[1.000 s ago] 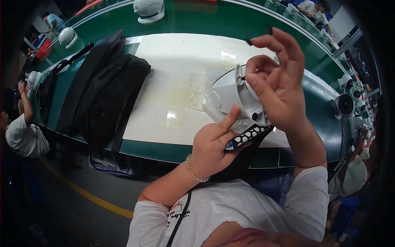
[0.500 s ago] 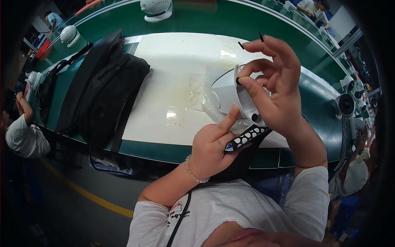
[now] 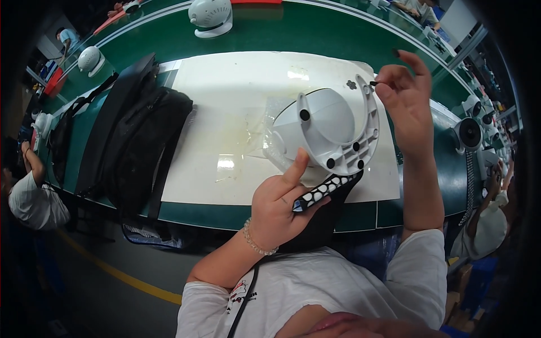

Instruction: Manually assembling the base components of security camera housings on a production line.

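Note:
A white rounded appliance (image 3: pixel 290 132) lies on its side on bubble wrap, its curved U-shaped base (image 3: pixel 315 143) facing me. Several small round black pads sit on that base, one of them (image 3: pixel 305 115) on its left prong. My left hand (image 3: pixel 287 205) is closed around a black strip with white oval spots (image 3: pixel 324 193), its raised finger against the appliance's lower side. By the tip of the base's right prong, my right hand (image 3: pixel 408 98) pinches a small black pad (image 3: pixel 372 83) between thumb and finger. Another small black piece (image 3: pixel 396 53) clings to a raised fingertip.
A white sheet (image 3: pixel 208 135) covers the green table. Black bags (image 3: pixel 146 146) lie on the left. A white appliance (image 3: pixel 211 17) stands at the back, another (image 3: pixel 90 59) at far left. A round black-faced unit (image 3: pixel 469 134) stands at right. Other people sit on both sides.
My right hand has moved from the base's left prong over to the right prong. The black pad it held is now on the left prong. My left hand keeps the strip.

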